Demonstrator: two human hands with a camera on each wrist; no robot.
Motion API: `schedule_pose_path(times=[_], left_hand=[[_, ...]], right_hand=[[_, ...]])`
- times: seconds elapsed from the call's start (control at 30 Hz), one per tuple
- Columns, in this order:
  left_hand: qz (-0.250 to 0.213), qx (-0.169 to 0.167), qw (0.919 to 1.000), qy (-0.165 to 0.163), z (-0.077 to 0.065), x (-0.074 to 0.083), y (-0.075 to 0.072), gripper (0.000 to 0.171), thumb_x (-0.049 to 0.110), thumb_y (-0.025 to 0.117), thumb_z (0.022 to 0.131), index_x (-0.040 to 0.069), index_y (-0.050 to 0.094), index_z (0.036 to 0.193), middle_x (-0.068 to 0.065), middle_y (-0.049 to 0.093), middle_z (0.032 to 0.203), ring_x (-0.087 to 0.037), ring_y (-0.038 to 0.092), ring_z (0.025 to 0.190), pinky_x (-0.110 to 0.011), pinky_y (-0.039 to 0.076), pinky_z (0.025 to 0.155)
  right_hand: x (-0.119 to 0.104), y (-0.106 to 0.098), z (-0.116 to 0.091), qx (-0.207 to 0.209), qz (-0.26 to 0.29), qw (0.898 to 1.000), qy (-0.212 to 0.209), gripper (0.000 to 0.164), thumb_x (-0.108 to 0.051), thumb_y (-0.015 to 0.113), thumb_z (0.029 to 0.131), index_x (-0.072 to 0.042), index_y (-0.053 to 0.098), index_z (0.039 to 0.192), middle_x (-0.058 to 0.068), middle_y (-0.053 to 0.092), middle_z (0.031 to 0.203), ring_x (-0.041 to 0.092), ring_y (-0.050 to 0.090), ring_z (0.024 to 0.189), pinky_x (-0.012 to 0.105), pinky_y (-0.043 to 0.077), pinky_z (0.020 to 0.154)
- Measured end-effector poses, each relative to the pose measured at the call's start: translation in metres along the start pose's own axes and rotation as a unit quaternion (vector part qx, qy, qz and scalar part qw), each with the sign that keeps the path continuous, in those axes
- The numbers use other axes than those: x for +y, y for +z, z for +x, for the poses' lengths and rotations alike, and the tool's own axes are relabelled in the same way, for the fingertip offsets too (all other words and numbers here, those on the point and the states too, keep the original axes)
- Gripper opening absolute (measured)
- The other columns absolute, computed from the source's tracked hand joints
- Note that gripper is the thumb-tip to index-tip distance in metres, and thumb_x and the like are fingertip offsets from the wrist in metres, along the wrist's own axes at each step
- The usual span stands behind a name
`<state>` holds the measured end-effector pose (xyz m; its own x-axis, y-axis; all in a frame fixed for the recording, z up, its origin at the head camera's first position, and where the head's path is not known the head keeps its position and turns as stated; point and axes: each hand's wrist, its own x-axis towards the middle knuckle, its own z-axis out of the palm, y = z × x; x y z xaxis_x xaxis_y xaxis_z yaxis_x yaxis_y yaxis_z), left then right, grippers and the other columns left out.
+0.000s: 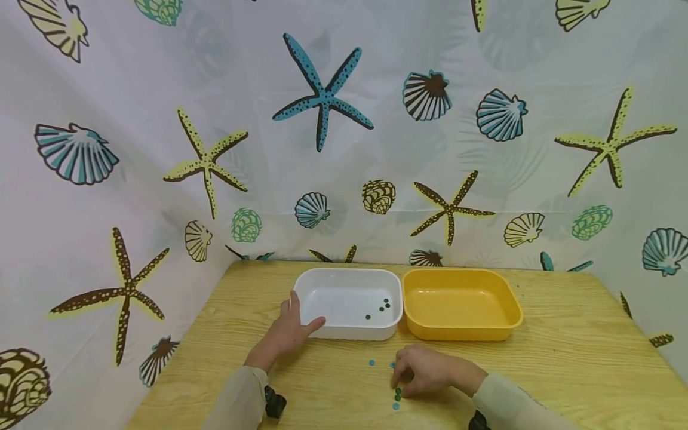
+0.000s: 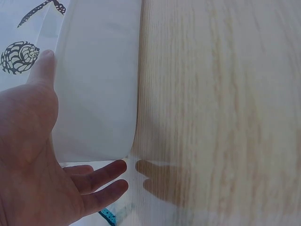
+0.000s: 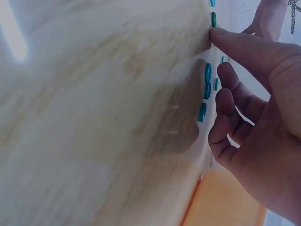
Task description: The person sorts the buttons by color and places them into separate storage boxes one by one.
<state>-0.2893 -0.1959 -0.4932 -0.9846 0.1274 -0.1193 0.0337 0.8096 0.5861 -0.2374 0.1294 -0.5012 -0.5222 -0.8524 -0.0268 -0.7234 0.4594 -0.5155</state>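
My left hand (image 1: 287,328) rests at the near left corner of a white plastic tub (image 1: 344,332); its thumb lies over the front rim. In the left wrist view the fingers extend past the end of the tub wall (image 2: 99,80). Several small green discs (image 1: 368,317) lie inside the tub. My right hand (image 1: 427,368) is down at the table, fingers bent, thumb tip beside a green disc (image 3: 214,20). A gap shows between thumb and fingers. Two green discs (image 1: 398,397) and a blue disc (image 1: 396,407) lie at its fingertips; another blue disc (image 1: 372,362) is left of it.
A yellow plastic tub (image 1: 457,333) stands right beside the white one, with no discs visible inside. Both stand towards the back of a wood-grain table (image 1: 564,358). Behind and at the sides hangs a white curtain (image 1: 376,155) printed with starfish and shells.
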Motion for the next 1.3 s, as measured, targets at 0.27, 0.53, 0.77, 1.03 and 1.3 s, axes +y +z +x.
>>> schedule_pose_path(times=[0.27, 0.53, 0.77, 1.03, 1.3], left_hand=[[0.006, 0.004, 1.0000, 0.004, 0.0005, 0.0001, 0.0008, 0.111, 0.063, 0.055, 0.086, -0.004, -0.009, 0.148, -0.030, 0.010, 0.149, -0.041, 0.049, 0.113, -0.054, 0.040, 0.094], [0.009, 0.005, 0.9999, 0.003, 0.0010, 0.0003, 0.0007, 0.113, 0.065, 0.054, 0.084, -0.004, -0.009, 0.148, -0.030, 0.010, 0.149, -0.042, 0.048, 0.114, -0.054, 0.039, 0.094], [0.004, 0.001, 1.0000, -0.001, 0.0012, 0.0002, 0.0007, 0.113, 0.065, 0.054, 0.084, -0.003, -0.010, 0.148, -0.029, 0.009, 0.149, -0.043, 0.047, 0.116, -0.055, 0.039, 0.095], [0.000, -0.001, 1.0000, 0.000, -0.0002, 0.0011, -0.0005, 0.112, 0.064, 0.054, 0.085, -0.003, -0.010, 0.148, -0.029, 0.008, 0.149, -0.044, 0.047, 0.116, -0.055, 0.038, 0.095], [0.008, -0.001, 1.0000, 0.003, 0.0004, 0.0005, 0.0001, 0.110, 0.061, 0.054, 0.087, -0.004, -0.009, 0.148, -0.030, 0.008, 0.149, -0.042, 0.050, 0.112, -0.054, 0.041, 0.093]], right_hand=[[-0.0024, -0.0001, 0.0011, 0.003, 0.008, 1.000, -0.020, 0.011, -0.011, 0.073, 0.080, -0.016, 0.076, 0.089, -0.018, 0.054, 0.078, -0.005, 0.044, 0.072, 0.014, 0.040, 0.068], [-0.0046, -0.0010, 0.0005, 0.007, 0.019, 0.999, -0.026, 0.010, -0.009, 0.073, 0.079, -0.014, 0.075, 0.087, -0.016, 0.055, 0.078, -0.004, 0.044, 0.070, 0.014, 0.040, 0.067], [-0.0034, -0.0006, 0.0002, 0.009, 0.023, 0.999, -0.023, 0.009, -0.009, 0.074, 0.079, -0.014, 0.075, 0.086, -0.016, 0.055, 0.078, -0.004, 0.044, 0.070, 0.014, 0.040, 0.066], [-0.0007, -0.0004, 0.0003, 0.008, 0.028, 0.999, 0.021, 0.009, -0.011, 0.074, 0.079, -0.017, 0.074, 0.085, -0.018, 0.055, 0.081, -0.003, 0.046, 0.074, 0.017, 0.042, 0.070], [-0.0017, -0.0026, -0.0005, 0.012, 0.078, 0.995, 0.064, 0.010, -0.005, 0.074, 0.079, -0.015, 0.071, 0.082, -0.016, 0.059, 0.080, -0.003, 0.052, 0.073, 0.018, 0.046, 0.070]])
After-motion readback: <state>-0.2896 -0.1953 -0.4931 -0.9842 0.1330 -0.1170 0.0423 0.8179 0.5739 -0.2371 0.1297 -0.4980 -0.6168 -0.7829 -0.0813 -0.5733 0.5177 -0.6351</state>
